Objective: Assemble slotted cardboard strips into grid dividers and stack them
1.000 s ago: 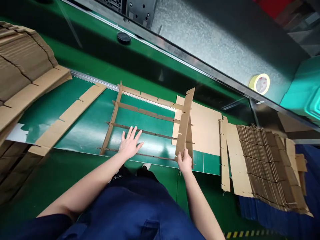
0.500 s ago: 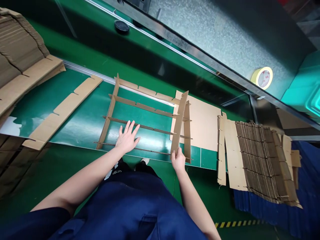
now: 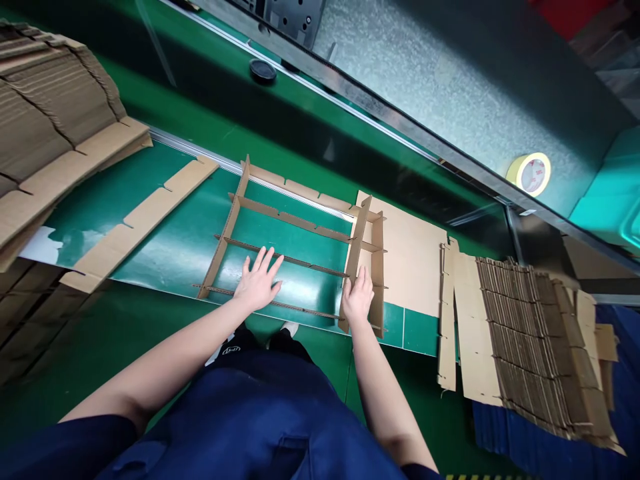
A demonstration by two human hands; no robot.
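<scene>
A cardboard divider grid (image 3: 295,230) of slotted strips stands on edge on the green table (image 3: 165,227). My left hand (image 3: 257,283) lies flat with fingers spread on the nearest long strips. My right hand (image 3: 358,297) presses with fingers stretched on a cross strip (image 3: 356,250) seated in the slots, just left of the end cross strip (image 3: 379,267). A loose slotted strip (image 3: 140,217) lies flat to the left of the grid.
Stacks of slotted cardboard strips lie at the left (image 3: 45,133) and at the right (image 3: 530,333). A flat cardboard sheet (image 3: 413,257) sits under the grid's right end. A yellow tape roll (image 3: 531,173) and a black cap (image 3: 263,70) rest beyond the table.
My right hand has lowered the cross strip it held upright into the slots and now presses down on it. My left hand has stayed on the near strips.
</scene>
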